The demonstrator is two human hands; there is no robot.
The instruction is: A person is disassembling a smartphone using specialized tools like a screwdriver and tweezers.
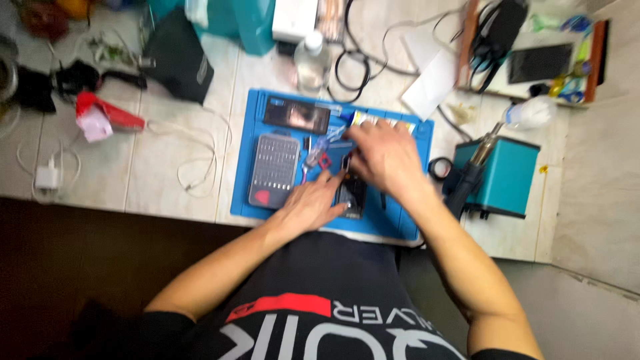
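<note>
Two hands over blue mat (383,223) | dark phone-like device (351,193) lies mid-mat, long axis away from body | left hand (308,205) laid flat, touching its left edge | right hand (385,157) just above-right, fingers curled, grip cannot be told | bit case (274,169) sits left.

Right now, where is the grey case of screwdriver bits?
In the head view, the grey bit case lies on the left part of the blue work mat, just left of the left hand.
</note>
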